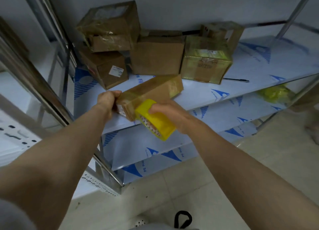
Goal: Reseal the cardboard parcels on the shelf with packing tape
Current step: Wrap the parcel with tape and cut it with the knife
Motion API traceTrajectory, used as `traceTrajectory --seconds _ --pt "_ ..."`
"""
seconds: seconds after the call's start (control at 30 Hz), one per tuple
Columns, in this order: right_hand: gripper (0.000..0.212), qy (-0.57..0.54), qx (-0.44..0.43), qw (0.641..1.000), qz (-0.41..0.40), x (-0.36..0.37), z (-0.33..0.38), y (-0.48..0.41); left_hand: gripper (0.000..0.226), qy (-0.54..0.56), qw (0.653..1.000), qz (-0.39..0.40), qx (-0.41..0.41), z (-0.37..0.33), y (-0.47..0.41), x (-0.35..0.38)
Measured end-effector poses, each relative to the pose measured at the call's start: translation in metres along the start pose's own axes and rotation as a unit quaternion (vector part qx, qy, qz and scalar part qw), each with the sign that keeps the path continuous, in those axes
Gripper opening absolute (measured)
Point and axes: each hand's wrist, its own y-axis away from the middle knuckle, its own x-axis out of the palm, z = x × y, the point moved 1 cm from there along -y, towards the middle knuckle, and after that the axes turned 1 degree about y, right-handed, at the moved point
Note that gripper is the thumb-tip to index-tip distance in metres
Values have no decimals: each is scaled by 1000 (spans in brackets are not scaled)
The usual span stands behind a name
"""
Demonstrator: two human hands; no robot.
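Observation:
A long cardboard parcel [151,91] lies at the front of the upper shelf [259,69], partly wrapped in clear yellowish tape. My left hand [107,98] grips its near left end. My right hand [165,111] holds a yellow roll of packing tape [155,120] against the parcel's near corner. Behind stand several more parcels: a tilted taped box [110,27] on a labelled one [107,67], a plain box [157,55], and a heavily taped box [205,64].
A black pen [236,80] lies on the shelf right of the taped box. Metal uprights [57,33] frame the rack. Lower shelves [215,116] carry blue-printed film, with a yellow bundle [274,93] at right. A tiled floor [224,178] lies below.

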Motion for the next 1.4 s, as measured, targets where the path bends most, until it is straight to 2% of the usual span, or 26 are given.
traceTrajectory --seconds 0.13,0.27,0.37,0.47,0.5,0.53,0.63,0.67,0.8,0.87,0.93,0.97,1.07,1.17,1.23,1.27,1.33,1.4 --pt "21 -1 -56 998 -14 -7 48 2 23 -5 997 42 -66 3 13 8" --pt "36 -23 -55 996 -67 1 81 -13 15 29 998 -40 36 -7 17 11" --pt "63 -26 -53 993 -101 15 94 -33 22 125 988 13 92 -19 31 11" --pt "96 -29 -67 990 -124 25 97 -57 21 113 984 39 130 -19 37 12" --pt "98 -28 -65 989 -130 28 100 -56 22 100 985 37 133 -16 33 13" --pt "90 -33 -67 988 -132 30 103 -51 24 79 986 32 141 -13 32 14" --pt "35 -53 -76 991 -97 29 100 -40 27 -2 984 7 179 -14 26 18" --pt "30 -56 -82 991 -90 28 97 -39 32 -15 983 -5 180 -17 24 19" --pt "35 -58 -101 987 -114 37 96 -27 30 -9 990 -34 138 -23 1 25" --pt "38 -42 -80 988 -128 34 89 -22 27 2 992 -28 127 -13 -35 27" --pt "40 -56 -54 989 -127 32 69 -19 37 13 995 -22 100 -9 -58 26" --pt "39 -61 -42 989 -124 34 56 -17 38 26 996 -15 87 -15 -49 26" --pt "32 -69 -36 988 -134 41 23 -20 17 68 996 22 53 -37 4 29" --pt "28 -58 -23 988 -144 53 7 -31 21 51 997 43 45 -43 6 33" --pt "25 -43 -27 987 -153 58 3 -40 17 -28 995 29 89 -50 -2 31" --pt "25 -41 -28 987 -153 59 4 -41 18 -104 987 7 122 -54 -5 31" --pt "27 -36 -29 985 -164 59 4 -45 21 -260 940 -32 218 -64 -7 33" --pt "28 -40 -28 984 -169 61 5 -46 32 -376 884 -19 276 -70 0 42"
